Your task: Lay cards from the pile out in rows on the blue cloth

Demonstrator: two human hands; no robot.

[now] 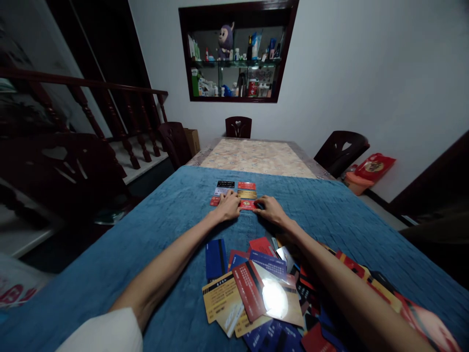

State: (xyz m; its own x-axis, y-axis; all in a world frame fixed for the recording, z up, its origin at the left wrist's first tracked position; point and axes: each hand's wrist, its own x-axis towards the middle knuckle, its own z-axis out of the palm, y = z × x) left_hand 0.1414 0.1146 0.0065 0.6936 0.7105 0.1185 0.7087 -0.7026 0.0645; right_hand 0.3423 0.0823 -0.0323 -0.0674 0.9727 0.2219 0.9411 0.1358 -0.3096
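Note:
A red card (247, 205) lies flat on the blue cloth, its two short ends gripped between my hands. My left hand (229, 205) has its fingertips and thumb at the card's left end. At the right end, the fingers and thumb of my right hand (271, 210) hold on. Just beyond it lie a gold card (247, 194) and another red card (246, 186) in a column. To the left runs a second column: a black card (225, 184), a silver card (222, 192) and a red card (214, 201), the lower two partly covered by my left hand.
A loose heap of cards, with a dark red card (249, 288) and a blue card (216, 259), lies between my forearms. More reddish packets (388, 291) lie beneath my right forearm. The blue cloth (161, 234) covers the near table. Chairs (340, 149) stand around it.

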